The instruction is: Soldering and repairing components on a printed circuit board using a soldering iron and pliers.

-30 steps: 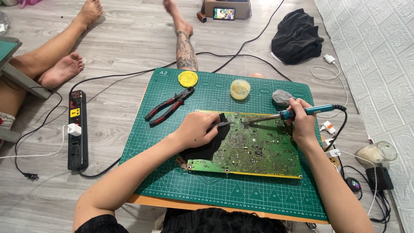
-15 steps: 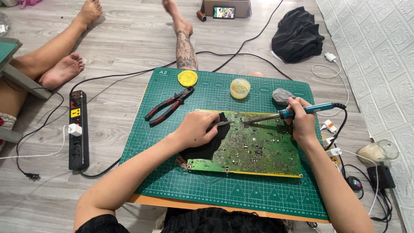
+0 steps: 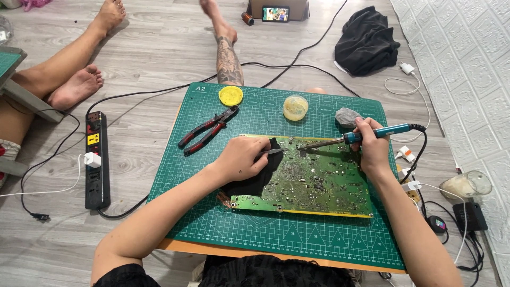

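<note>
A person's right hand (image 3: pixel 372 151) grips a blue soldering iron (image 3: pixel 361 136), tip on a green circuit board (image 3: pixel 313 183). The left hand (image 3: pixel 241 159) pinches tweezers (image 3: pixel 272 152) over black cloth (image 3: pixel 260 175).

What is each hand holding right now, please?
Left hand: closed on tweezers, resting on a black cloth.
Right hand: closed on the soldering iron.

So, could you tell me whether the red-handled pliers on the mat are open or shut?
Open: the pliers lie flat on the green mat, their handles splayed apart.
</note>
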